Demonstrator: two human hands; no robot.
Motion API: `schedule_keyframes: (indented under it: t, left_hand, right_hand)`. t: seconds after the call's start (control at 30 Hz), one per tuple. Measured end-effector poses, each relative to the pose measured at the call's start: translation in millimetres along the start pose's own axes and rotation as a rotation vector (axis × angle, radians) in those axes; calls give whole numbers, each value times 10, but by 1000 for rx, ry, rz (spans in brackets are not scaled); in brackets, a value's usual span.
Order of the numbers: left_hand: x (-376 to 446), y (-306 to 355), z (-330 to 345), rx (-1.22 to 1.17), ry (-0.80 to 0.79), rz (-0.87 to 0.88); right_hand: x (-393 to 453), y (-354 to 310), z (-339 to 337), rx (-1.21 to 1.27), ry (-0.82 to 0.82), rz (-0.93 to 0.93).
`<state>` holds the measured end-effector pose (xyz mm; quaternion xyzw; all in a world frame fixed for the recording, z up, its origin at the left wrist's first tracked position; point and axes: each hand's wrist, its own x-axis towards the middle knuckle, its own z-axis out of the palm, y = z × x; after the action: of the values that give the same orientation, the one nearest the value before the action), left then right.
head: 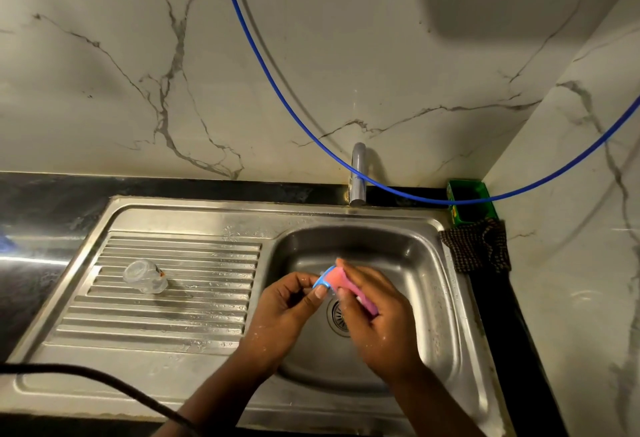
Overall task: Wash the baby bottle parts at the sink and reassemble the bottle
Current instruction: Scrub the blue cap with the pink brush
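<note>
- Over sink basin [426, 284]: left hand [284, 308] pinching blue bottle ring [323, 281]; right hand [377, 319] gripping pink sponge [341, 279] against it.
- Clear bottle [145, 276] lying on drainboard [180, 326], well apart.
- Tap [358, 173] at back rim.
- Green box [467, 201] lettering unreadable.

A pink sponge [346, 284] is pressed against a blue bottle ring [323, 280] over the steel-grey sink [429, 263]. White marble wall [277, 73] is veined in grey and crossed by a blue hose [277, 90]. A green box [467, 201] and a dark checked cloth [478, 246] are seen beside it.
</note>
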<state>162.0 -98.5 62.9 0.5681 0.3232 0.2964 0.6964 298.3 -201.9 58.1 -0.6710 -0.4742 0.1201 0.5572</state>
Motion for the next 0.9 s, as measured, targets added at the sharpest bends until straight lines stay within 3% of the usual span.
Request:
schedule_keyframes:
  t: [0.07, 0.17, 0.27, 0.33, 0.4, 0.5, 0.63, 0.73, 0.83, 0.9]
  left_hand:
    - [9, 15, -20, 2, -18, 5]
    - [-10, 7, 8, 67, -25, 18]
    - [-29, 1, 29, 33, -17, 22]
    - [-29, 3, 8, 29, -23, 13]
    - [-28, 11, 2, 47, -8, 15]
    - [-16, 25, 7, 42, -14, 16]
    - [-19, -10, -14, 100, 0, 33]
    - [-15, -4, 18, 72, -1, 22]
    - [-29, -12, 15, 93, -13, 21]
    - [-28, 9, 12, 92, -42, 16]
  right_hand:
    - [9, -3, -7, -46, -4, -29]
    - [74, 37, -34, -15, 50, 76]
    - [60, -28, -18, -71, 4, -22]
    - [80, -21, -18, -106, 52, 47]
    - [85, -14, -27, -26, 90, 175]
    - [62, -12, -12, -21, 27, 58]
    - [83, 44, -15, 141, 54, 265]
    - [64, -23, 19, 209, 39, 199]
    - [79, 61, 37, 244, 28, 371]
    - [96, 45, 23, 266, 30, 354]
